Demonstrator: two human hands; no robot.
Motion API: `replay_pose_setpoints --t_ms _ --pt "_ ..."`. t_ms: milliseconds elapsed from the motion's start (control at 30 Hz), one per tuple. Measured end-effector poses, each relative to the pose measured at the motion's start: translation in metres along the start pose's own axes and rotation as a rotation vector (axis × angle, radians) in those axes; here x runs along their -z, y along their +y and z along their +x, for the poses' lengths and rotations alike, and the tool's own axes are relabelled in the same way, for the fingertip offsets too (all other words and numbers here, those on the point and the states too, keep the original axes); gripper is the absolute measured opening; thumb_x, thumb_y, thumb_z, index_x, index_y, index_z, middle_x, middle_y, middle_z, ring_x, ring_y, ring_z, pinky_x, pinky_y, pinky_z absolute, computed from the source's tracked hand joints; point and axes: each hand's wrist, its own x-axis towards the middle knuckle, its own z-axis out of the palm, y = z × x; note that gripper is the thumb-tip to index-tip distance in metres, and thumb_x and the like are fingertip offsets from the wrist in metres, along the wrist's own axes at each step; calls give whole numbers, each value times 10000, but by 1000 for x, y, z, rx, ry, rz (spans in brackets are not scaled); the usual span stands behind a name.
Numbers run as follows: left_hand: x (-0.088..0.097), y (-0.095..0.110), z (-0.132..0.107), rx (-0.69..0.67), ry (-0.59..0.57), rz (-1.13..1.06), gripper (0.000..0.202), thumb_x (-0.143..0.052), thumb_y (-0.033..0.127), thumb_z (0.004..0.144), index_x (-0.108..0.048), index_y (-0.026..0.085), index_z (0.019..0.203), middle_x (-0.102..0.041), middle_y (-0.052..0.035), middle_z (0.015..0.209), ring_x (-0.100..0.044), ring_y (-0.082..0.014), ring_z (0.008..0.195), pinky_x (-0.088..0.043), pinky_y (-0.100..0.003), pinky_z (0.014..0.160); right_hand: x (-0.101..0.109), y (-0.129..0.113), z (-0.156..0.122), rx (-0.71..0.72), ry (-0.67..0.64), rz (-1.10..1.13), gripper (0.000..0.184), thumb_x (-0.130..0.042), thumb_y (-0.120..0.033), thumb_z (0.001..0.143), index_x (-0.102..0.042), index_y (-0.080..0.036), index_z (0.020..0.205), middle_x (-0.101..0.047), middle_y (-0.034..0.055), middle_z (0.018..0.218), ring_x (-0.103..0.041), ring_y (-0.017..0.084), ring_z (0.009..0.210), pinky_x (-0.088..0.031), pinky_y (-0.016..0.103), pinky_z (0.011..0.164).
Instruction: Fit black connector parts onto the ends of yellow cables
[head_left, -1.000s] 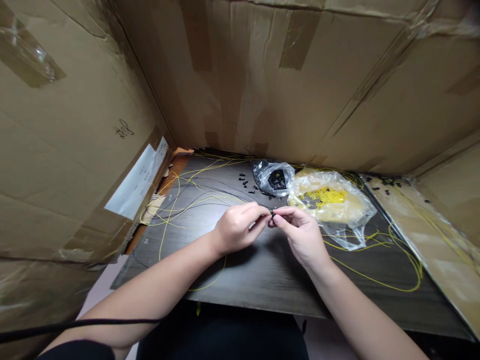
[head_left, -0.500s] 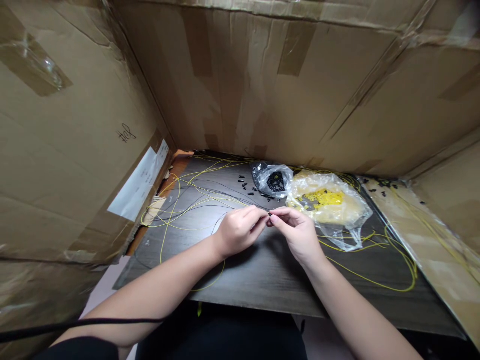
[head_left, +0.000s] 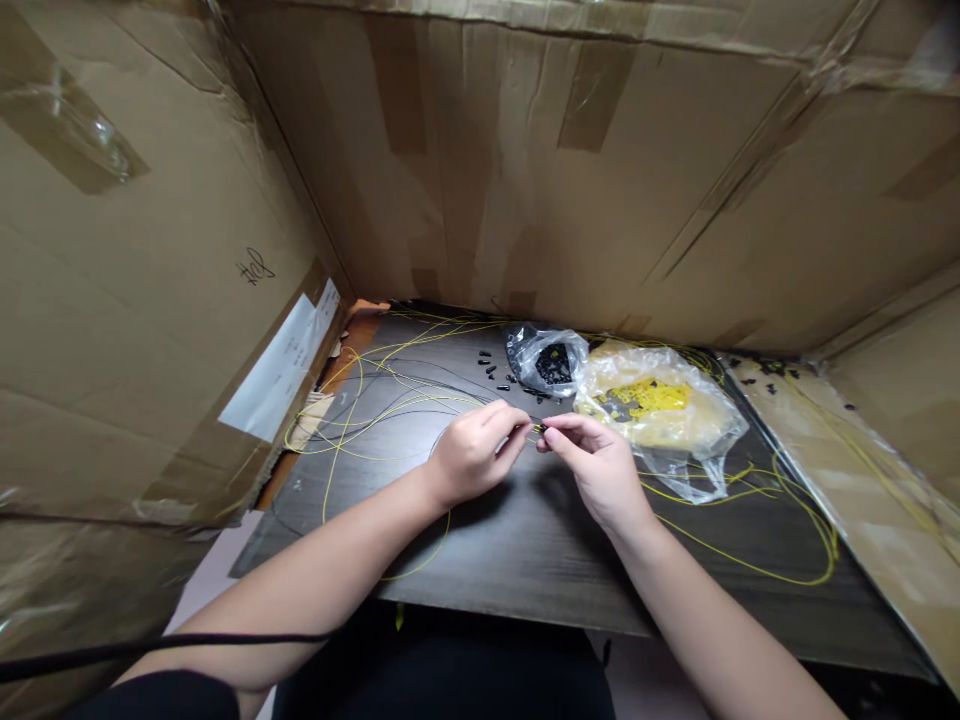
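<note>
My left hand point(head_left: 478, 450) pinches thin yellow and black wires point(head_left: 405, 403), whose ends poke out past the fingertips. Close beside it, my right hand point(head_left: 596, 460) is closed, with thumb and forefinger on a small black connector point(head_left: 543, 428). The yellow wire tips meet the connector between the two hands; whether they are inside it I cannot make out. Behind the hands lie a clear bag of small black parts point(head_left: 551, 360) and a larger clear bag of small yellow parts point(head_left: 649, 396). Several loose black pieces point(head_left: 484, 364) lie left of the bags.
The dark tabletop point(head_left: 487, 560) is walled by tall cardboard point(head_left: 465, 180) at the back and both sides. Yellow wire loops point(head_left: 825, 570) curl at the right. Scattered black bits point(head_left: 769, 370) lie on the cardboard at the far right. A black cord point(head_left: 165, 645) crosses above my left forearm.
My fingertips have moved slightly apart, and the yellow wire tips now show between them by the black connector. The bags and loose pieces stay in place.
</note>
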Motion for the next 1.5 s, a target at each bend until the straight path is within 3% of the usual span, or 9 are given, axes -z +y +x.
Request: replay_pose_setpoints --t_ms 433,700,1033,1500 --pt "-4 3 -3 -17 -28 -68 84 -565 130 929 -623 154 984 -686 -47 838 -613 -135 734 -500 -255 702 -2 -4 -2 32 -17 -15 189 -791 -317 820 -755 -205 968 -730 39 858 -693 152 775 -574 286 763" --pt "2 9 4 162 109 -187 48 -619 156 902 -667 159 907 -654 -8 723 -519 -90 577 -428 -220 570 -3 -2 2 -122 -20 205 234 -837 -329 770 -740 -215 951 -701 9 840 -679 124 753 -565 251 755" --pt "3 15 10 293 106 -280 53 -659 171 878 -694 151 842 -638 10 665 -495 -69 544 -393 -195 531 -3 -8 1 -156 -65 326 236 -809 -288 803 -714 -247 1015 -659 -4 921 -645 101 790 -551 227 783" --pt "3 14 9 278 79 -291 73 -679 208 866 -711 148 839 -557 40 564 -467 -61 487 -376 -192 502 -4 -11 -2 -167 -94 318 205 -809 -273 802 -715 -229 979 -671 2 917 -657 111 790 -555 237 775"
